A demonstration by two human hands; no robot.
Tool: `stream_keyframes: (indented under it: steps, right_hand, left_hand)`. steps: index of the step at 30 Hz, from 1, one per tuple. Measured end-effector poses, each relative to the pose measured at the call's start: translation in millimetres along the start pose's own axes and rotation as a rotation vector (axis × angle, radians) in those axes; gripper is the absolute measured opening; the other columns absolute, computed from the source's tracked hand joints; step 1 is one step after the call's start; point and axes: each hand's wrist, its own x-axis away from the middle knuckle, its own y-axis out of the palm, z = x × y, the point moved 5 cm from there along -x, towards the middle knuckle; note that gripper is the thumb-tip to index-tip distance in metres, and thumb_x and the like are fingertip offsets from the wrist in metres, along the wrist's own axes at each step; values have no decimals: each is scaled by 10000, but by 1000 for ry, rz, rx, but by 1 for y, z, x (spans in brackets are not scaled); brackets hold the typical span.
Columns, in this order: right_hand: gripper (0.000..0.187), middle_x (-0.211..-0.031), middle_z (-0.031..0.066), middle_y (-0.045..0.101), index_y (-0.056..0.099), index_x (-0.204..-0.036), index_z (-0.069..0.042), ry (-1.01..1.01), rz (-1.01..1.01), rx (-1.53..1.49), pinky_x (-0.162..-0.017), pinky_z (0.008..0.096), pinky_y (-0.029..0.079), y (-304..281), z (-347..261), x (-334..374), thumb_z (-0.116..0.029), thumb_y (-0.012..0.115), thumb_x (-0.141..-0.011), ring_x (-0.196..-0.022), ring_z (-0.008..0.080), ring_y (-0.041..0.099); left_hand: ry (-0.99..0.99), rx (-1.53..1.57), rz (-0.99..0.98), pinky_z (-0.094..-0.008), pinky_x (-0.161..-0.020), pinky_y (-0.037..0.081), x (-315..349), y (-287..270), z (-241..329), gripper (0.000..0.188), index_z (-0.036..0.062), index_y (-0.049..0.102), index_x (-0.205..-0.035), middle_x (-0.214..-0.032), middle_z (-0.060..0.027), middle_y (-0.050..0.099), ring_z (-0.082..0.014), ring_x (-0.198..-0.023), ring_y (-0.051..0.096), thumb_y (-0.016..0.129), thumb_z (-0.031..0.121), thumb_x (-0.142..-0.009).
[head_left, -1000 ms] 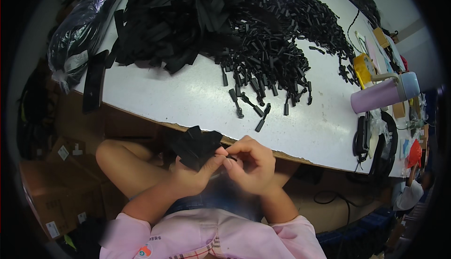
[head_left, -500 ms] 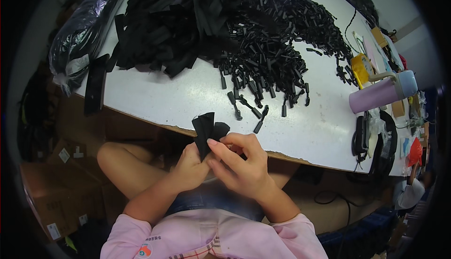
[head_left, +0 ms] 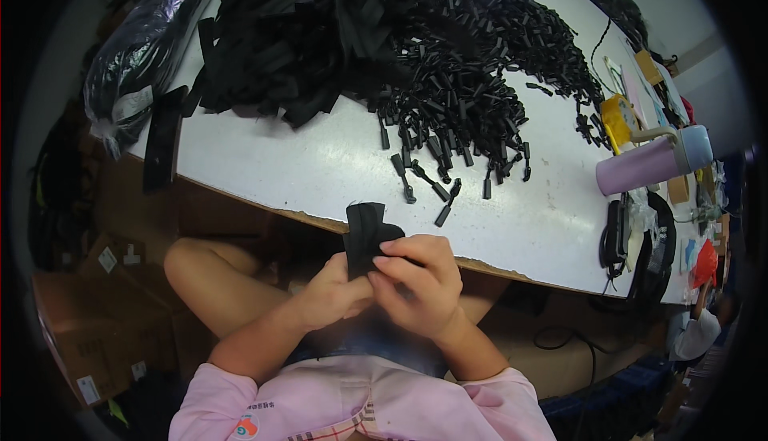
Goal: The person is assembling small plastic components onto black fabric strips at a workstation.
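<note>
Just off the table's near edge, both hands hold a black zipper tape strip [head_left: 364,237], folded so that its flat end stands upright. My left hand [head_left: 328,293] is closed around its lower part. My right hand [head_left: 424,285] pinches its right side with thumb and fingers; whatever else lies inside that grip is hidden. Beyond them, a few black zipper pulls [head_left: 448,203] lie loose on the white table [head_left: 272,165]. A big heap of zipper pulls [head_left: 460,105] spreads behind these, and to its left is a tangled pile of black strips [head_left: 280,49].
A clear plastic bag of black material [head_left: 148,49] lies at the far left, beside a dark flat bar [head_left: 164,141]. At right are a lilac bottle [head_left: 640,170] and a yellow tape dispenser [head_left: 618,117]. Cardboard boxes [head_left: 112,329] stand on the floor at left.
The strip in my hands has turned so its broad face shows, and has shifted slightly right. My right-hand fingers have moved a little along its side.
</note>
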Motion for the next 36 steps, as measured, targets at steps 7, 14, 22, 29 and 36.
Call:
stream_keyframes:
  steps: [7, 14, 22, 29, 36]
  right_hand:
    - [168, -832, 78, 511, 514, -775, -27, 538, 8, -604, -689, 236, 416, 2, 26, 20, 53, 610, -662, -756, 149, 502]
    - [184, -832, 59, 497, 490, -862, 12, 845, 160, -835, -633, 185, 435, 6, 29, 27, 51, 597, -717, -685, 75, 507]
    - [180, -791, 81, 512, 519, -861, 14, 493, 61, -416, -520, 182, 426, -1, 21, 18, 18, 614, -709, -602, 81, 505]
    - [73, -707, 67, 530, 544, -778, 19, 583, -31, -508, -492, 186, 421, 3, 24, 20, -23, 596, -749, -561, 83, 514]
    - [46, -716, 55, 533, 537, -778, 22, 798, -19, -813, -488, 170, 418, 7, 28, 23, -21, 548, -787, -593, 69, 527]
  left_hand:
    - [147, 7, 12, -183, -373, 280, 0, 2, 4, 161, 37, 475, -920, -548, 15, 431, -36, -420, 377, 518, 131, -798]
    - [396, -141, 153, -218, -441, 420, 2, -4, 1, 140, 5, 478, -881, -590, -38, 493, -103, -493, 501, 491, 138, -840]
    - [406, -92, 184, -223, -465, 434, 3, -3, 3, 132, -2, 474, -872, -600, -35, 498, -97, -535, 520, 537, 97, -811]
    - [584, -264, 273, -213, -471, 430, 5, -3, 12, 157, 0, 476, -895, -669, -37, 530, -90, -548, 529, 560, 88, -795]
    - [421, 102, 162, -211, -459, 442, 1, -4, 3, 122, 3, 490, -877, -722, -56, 529, -98, -530, 523, 555, 54, -786]
